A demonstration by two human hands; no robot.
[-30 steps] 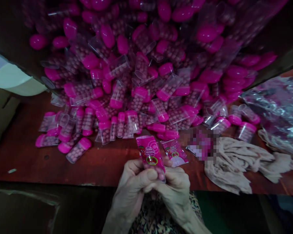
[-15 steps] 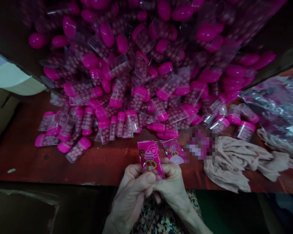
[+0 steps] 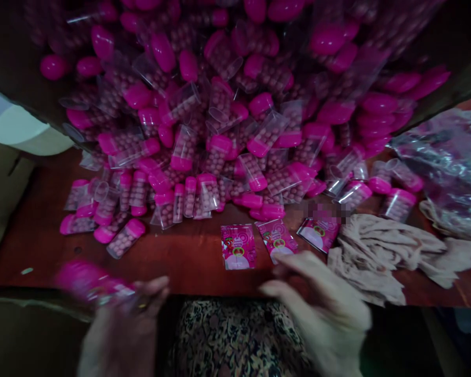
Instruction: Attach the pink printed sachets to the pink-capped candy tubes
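My left hand (image 3: 121,314), smeared by motion, holds a pink candy packet (image 3: 94,283) over the table's front left. My right hand (image 3: 317,298) is to the right, with thumb and forefinger apart and nothing visible between them. Its fingertips are close to the lower edge of a second pink packet (image 3: 277,238) on the table; whether they touch I cannot tell. Left of that one lies another flat packet (image 3: 238,247), and to the right a further packet (image 3: 320,233) rests near the cloth.
A large heap of clear tubes with pink caps (image 3: 220,152), filled with round candies, covers the back of the red-brown table (image 3: 188,251). On the right are a crumpled beige cloth (image 3: 377,251) and shiny clear plastic wrap (image 3: 451,173). A pale round container (image 3: 27,131) stands far left.
My hands have parted: the left swung leftward carrying the packet, the right moved right and opened. The flat packet that the held one had covered now shows in full.
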